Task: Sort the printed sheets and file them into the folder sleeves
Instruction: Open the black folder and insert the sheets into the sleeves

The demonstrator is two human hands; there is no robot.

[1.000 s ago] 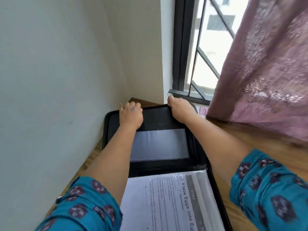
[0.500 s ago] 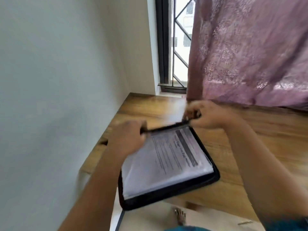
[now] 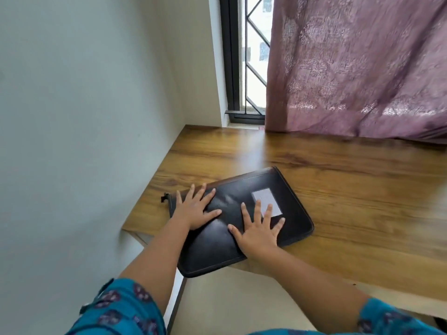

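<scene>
Folder [image 3: 242, 221] lies shut on the wooden worktop [image 3: 338, 189], its near corner hanging over the front edge. We press both hands flat on the cover, fingers spread, gripping nothing: left hand [image 3: 193, 209] near the zip end, right hand [image 3: 258, 232] just below the pale label [image 3: 266, 201], probably to flatten it. Black, slightly creased cover; no sheets show.

The sheets are concealed inside the closed folder [image 3: 242, 213]. Part of its label [image 3: 266, 201] is covered by the right hand [image 3: 260, 234]. Label text is illegible.
</scene>
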